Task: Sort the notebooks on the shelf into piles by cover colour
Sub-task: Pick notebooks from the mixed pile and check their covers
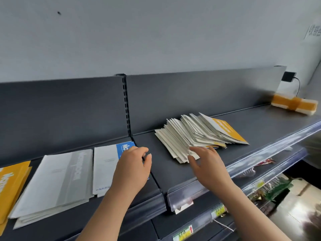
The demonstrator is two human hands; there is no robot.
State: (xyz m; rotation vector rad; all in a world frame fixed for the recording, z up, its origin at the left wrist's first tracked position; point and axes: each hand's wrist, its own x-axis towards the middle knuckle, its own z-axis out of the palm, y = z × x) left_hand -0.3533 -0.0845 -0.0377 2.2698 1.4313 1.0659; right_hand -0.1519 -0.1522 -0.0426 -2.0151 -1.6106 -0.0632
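Observation:
A fanned, unsorted stack of notebooks (194, 134) lies on the dark shelf (173, 171), with a yellow cover (229, 130) showing on its right end. Further left lie three piles: yellow (12, 181), grey (57, 181), and blue (107, 167). My left hand (133, 169) hovers over the right edge of the blue pile, fingers loosely curled, holding nothing. My right hand (206, 164) reaches with spread fingers to the near edge of the fanned stack, fingertips at its lowest notebooks.
A taped yellow-and-white bundle (293, 104) sits at the shelf's far right, near a black plug (288, 76) on the wall. Clear price rails (243, 167) line the shelf fronts. Lower shelves hold packaged goods (271, 186).

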